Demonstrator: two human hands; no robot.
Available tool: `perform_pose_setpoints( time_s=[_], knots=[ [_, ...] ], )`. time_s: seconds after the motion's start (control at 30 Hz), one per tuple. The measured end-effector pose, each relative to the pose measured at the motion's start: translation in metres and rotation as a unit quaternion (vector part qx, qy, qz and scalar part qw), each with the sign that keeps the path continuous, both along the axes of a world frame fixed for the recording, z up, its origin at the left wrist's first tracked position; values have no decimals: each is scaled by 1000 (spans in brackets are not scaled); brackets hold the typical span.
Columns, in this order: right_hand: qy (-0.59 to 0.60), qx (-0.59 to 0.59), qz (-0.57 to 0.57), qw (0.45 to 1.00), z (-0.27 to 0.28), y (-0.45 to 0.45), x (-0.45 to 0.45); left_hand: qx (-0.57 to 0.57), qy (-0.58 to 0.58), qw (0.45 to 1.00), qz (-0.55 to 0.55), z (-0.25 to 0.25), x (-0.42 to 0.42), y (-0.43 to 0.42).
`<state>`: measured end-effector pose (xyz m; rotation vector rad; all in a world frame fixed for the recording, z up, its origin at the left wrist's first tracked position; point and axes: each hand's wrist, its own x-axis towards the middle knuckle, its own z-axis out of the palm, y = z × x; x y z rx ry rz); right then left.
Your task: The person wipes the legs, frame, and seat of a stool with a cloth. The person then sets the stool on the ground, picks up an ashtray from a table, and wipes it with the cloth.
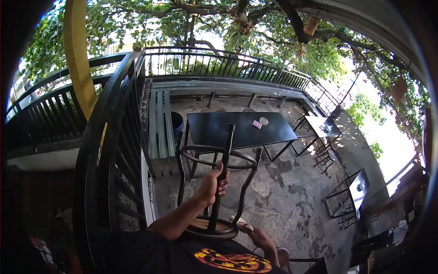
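A dark metal stool (244, 194) is held upside down in front of my body, its legs pointing up and its round wooden seat (207, 224) at the bottom. My left hand (215, 185) is closed around one leg, partway up. Low on the right, my right hand (259, 237) grips a pale, flat thing (242, 223) like a folded cloth, against or close to the seat's rim; its exact kind is unclear. Part of the seat is hidden behind the leg in my left hand.
Beyond the stool stands a black table (219, 128) with a pink packet (257, 124) and a round clear dish (264, 121). A black railing (107, 114) runs close on my left. Slatted benches (159, 123) line the edge. Smaller tables (359, 189) stand along the right.
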<state>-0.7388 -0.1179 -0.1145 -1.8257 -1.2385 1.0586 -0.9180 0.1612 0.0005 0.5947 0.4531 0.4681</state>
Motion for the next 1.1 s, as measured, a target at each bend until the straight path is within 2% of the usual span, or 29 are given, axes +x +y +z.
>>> perform_pose_setpoints(
  time_s=[0.07, 0.13, 0.2, 0.3, 0.4, 0.43, 0.53, 0.63, 0.73, 0.77, 0.83, 0.9, 0.97, 1.07, 1.1],
  knots=[
    [16, 48, -59, 997, 2, 12, 17, 1, -11, 1000, -5, -1, 1, -2],
    [-30, 106, -212, 971, 35, 42, 11, 3, -21, 1000, -21, 2, 0, -5],
    [19, 200, -284, 938, 23, 69, 29, 10, -29, 999, -42, 4, 1, -8],
    [150, 214, -258, 930, 7, 100, 50, 25, -32, 997, -65, 9, 0, -12],
    [93, 218, -214, 948, 0, 104, 53, 20, -45, 998, -41, 11, -4, -11],
    [100, 163, -215, 958, -7, 96, 55, 18, -50, 998, -40, 10, -4, -11],
    [173, 179, -146, 958, -1, 85, 20, 5, -56, 998, -36, 3, -6, -7],
    [262, 114, -131, 949, -36, 55, 20, -6, -44, 999, -29, 2, -5, -3],
    [274, 8, -117, 955, -60, 21, 23, -8, -41, 999, -24, -1, -4, 0],
    [382, 22, -134, 914, -62, 17, 16, -8, -41, 999, -25, -1, -4, 1],
    [286, 37, -99, 952, -92, 13, 32, -8, -40, 999, -25, -1, -4, 4],
    [317, 59, -106, 941, -85, 20, 28, -8, -34, 999, -28, -2, -3, 4],
    [470, 92, -154, 864, -53, 32, 15, -10, -41, 999, -9, 2, -5, 6],
    [543, 133, -138, 817, -34, 34, 15, -2, -58, 998, 12, 7, -15, 17],
    [511, 121, -151, 837, -38, 32, 18, -2, -60, 998, 16, 4, -19, 23]
  ],
)
